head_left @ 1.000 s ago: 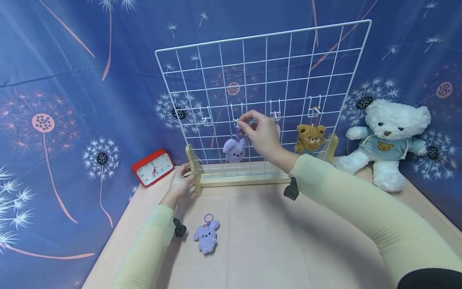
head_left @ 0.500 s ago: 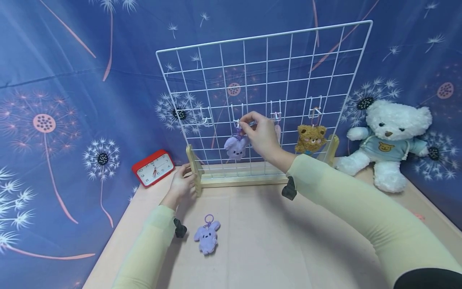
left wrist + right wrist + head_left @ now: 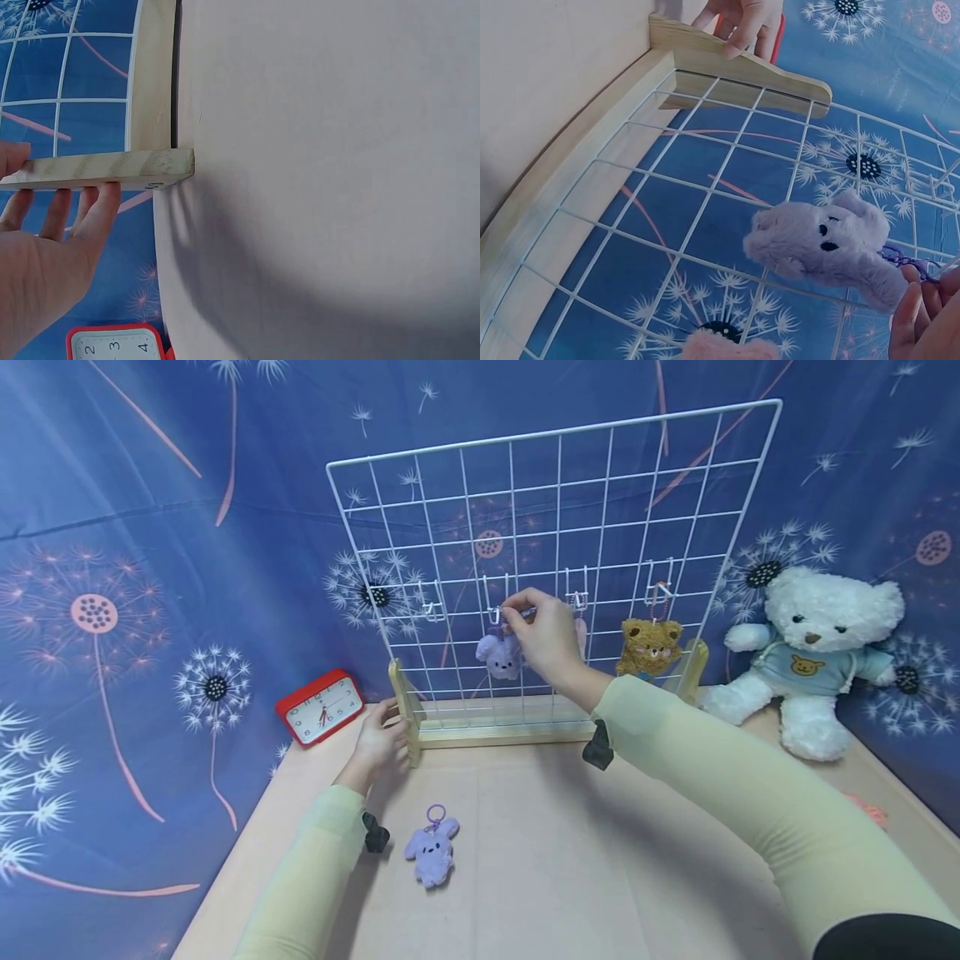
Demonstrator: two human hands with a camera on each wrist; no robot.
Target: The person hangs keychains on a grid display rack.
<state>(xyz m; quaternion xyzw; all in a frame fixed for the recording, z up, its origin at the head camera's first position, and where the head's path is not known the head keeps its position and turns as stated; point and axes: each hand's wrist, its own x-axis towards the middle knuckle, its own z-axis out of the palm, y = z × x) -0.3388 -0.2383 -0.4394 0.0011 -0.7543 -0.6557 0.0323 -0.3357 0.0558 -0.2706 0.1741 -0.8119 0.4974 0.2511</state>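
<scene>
Right hand's (image 3: 551, 635) grip pinches the lilac plush (image 3: 499, 657) by its cord (image 3: 893, 256), before the grid rack (image 3: 558, 434); left hand (image 3: 380, 739) clasps the rack's foot (image 3: 150, 163).
Pink charm (image 3: 581, 635) at the rack partly hidden; desk (image 3: 555, 860) before it cut off.

Head view bright, fairly sharp, soft-edged shadows on table (image 3: 540, 877) at lower centre; left wrist view duller, diffuse shadow lower right.

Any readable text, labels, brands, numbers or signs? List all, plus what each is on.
"2": red clock dial, left wrist view
"3": same dial
"4": same dial
Other dial numerals, head view: too small to quote surely
Dark mark on wooden stand, left wrist view: unreadable
</scene>
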